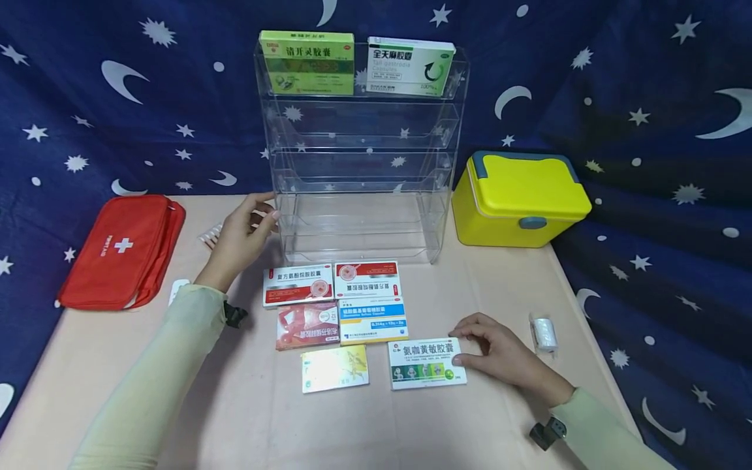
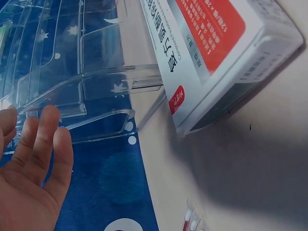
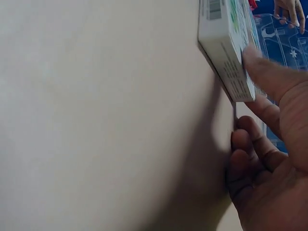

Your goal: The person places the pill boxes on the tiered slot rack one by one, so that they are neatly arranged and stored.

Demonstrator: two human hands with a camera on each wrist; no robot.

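Observation:
My right hand (image 1: 499, 349) pinches the right end of a white and green capsule box (image 1: 420, 372), with the thumb on its printed face. In the right wrist view that box (image 3: 225, 57) is seen end-on, the other fingers curled beside it. At the lower left side of a clear tiered rack (image 1: 358, 225), my left hand (image 1: 242, 235) has its thumb and fingers loosely bent against the edge. Several medicine boxes lie before the rack: two red and white boxes (image 1: 297, 285), a pink box (image 1: 307, 326), a blue, white and yellow box (image 1: 373, 321) and a shiny pale yellow box (image 1: 335, 369).
On the rack's top tier stand a green box (image 1: 308, 64) and a white and green box (image 1: 409, 67). A red first-aid pouch (image 1: 123, 251) lies left, cotton swabs (image 1: 210, 235) near it. To the right are a yellow case (image 1: 523, 202) and a wrapped white roll (image 1: 544, 334).

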